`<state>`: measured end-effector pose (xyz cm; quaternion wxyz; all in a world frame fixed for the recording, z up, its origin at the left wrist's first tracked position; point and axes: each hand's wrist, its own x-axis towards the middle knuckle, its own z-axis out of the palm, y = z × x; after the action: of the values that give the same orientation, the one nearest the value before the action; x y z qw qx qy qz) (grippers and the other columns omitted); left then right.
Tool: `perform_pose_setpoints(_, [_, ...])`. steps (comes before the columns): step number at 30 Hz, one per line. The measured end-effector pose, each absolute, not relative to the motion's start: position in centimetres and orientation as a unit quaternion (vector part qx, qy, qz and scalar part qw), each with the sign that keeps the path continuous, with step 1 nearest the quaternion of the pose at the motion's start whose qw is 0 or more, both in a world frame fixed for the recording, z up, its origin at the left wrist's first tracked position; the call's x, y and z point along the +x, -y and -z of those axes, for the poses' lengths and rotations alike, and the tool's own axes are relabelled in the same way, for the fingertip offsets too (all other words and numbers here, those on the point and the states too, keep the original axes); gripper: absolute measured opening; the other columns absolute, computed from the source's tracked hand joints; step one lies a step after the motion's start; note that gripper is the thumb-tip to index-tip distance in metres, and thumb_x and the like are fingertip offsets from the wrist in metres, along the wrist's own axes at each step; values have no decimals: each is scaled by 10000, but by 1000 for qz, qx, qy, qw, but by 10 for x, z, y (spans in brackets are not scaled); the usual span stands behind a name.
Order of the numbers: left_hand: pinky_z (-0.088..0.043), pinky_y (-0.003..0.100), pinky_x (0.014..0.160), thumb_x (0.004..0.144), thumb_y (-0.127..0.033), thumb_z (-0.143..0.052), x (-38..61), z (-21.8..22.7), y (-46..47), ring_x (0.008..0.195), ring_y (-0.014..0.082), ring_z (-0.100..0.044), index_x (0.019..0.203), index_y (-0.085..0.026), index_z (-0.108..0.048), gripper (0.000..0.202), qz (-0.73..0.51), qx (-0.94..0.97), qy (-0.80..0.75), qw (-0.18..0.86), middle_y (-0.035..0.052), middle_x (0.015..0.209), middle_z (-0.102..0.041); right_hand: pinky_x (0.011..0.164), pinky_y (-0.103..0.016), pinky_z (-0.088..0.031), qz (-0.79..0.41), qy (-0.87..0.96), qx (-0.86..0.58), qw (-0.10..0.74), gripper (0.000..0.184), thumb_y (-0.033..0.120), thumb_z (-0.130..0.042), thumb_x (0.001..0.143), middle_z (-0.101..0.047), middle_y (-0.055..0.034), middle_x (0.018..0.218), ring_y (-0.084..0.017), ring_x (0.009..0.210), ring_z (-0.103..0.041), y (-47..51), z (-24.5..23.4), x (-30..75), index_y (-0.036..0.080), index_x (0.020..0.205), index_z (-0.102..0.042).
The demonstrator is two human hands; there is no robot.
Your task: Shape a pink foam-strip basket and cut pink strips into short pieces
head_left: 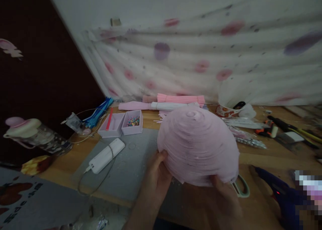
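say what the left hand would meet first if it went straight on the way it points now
The pink ridged dome, whose lower left edge the left hand holds. Beyond it, the white bundle seems roughly in line, though depth is hard to judge.

Pale pink dome (198, 146) (finely ringed).

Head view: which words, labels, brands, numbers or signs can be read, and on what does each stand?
None can be read with certainty.
Dark lettering on the grey printed surface, lower left: tilted, too blurred to read.
White power bank: no marking can be made out.
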<state>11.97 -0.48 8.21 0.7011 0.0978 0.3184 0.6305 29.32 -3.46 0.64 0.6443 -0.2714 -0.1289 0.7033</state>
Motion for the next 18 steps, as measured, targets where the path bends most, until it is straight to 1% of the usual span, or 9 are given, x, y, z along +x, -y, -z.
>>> perform_pose_setpoints(2, [-591,302,848,817,-140,-713,112,-82,4,946,203,-736,927,-164,-737,115,-611,78,-301,728,63,956,-793,1081,-445,-483,-661,158,-275,680,460,285,-865,714,-782,-46,1056,-264,1077,-708,33,-16,281,327,1153,-736])
perform_pose_setpoints(4, [-595,334,887,833,-109,-695,107,-82,4,961,212,-744,1025,-156,-722,200,-596,48,-278,752,80,952,-801,1069,-491,-484,-644,191,-263,693,446,362,-871,698,-774,-63,1085,-293,1051,-718,30,-25,271,324,1125,-749])
perform_pose_setpoints(5, [-596,339,895,840,-88,-682,106,-83,5,955,211,-749,1085,-156,-706,255,-592,31,-266,760,82,950,-803,1060,-505,-487,-648,201,-252,690,418,381,-866,701,-776,-58,1078,-297,1026,-727,29,-27,267,335,1102,-756])
perform_pose_setpoints(7, [-605,337,882,851,-43,-647,106,-85,7,918,208,-759,1194,-150,-660,360,-591,-6,-263,762,88,933,-806,1038,-504,-505,-657,205,-236,686,343,389,-853,719,-781,-35,1059,-284,977,-743,25,-28,265,363,1050,-768])
perform_pose_setpoints(9, [-620,326,834,853,-12,-617,109,-88,9,858,205,-768,1258,-137,-618,424,-590,-36,-284,755,93,902,-806,1019,-488,-524,-660,197,-227,688,311,395,-852,720,-777,-26,1072,-274,958,-748,21,-24,266,366,1020,-776])
perform_pose_setpoints(11, [-625,306,790,827,6,-638,111,-91,12,835,203,-769,1272,-135,-603,469,-590,-40,-305,746,91,894,-805,1016,-474,-528,-666,189,-224,686,324,389,-857,716,-766,-34,1105,-273,980,-743,19,-18,269,351,1027,-778])
perform_pose_setpoints(13, [-619,311,811,772,-3,-714,112,-93,14,893,215,-762,1259,-138,-608,516,-594,-18,-317,739,94,947,-801,1050,-488,-501,-676,183,-222,678,356,368,-858,719,-751,-43,1142,-279,1031,-728,19,-12,270,338,1062,-770])
perform_pose_setpoints(15, [-603,351,879,685,-53,-815,112,-94,17,1005,255,-738,1221,-133,-628,574,-600,2,-330,729,107,1013,-791,1095,-510,-453,-677,171,-222,680,362,346,-854,726,-746,-44,1154,-280,1065,-715,19,-11,270,332,1076,-764])
perform_pose_setpoints(18, [-573,420,947,563,-178,-922,115,-94,22,1120,320,-690,1117,-162,-677,606,-607,34,-348,714,107,1050,-782,1114,-479,-435,-662,148,-217,701,284,331,-860,717,-778,-34,1057,-248,978,-745,17,-14,267,318,990,-782])
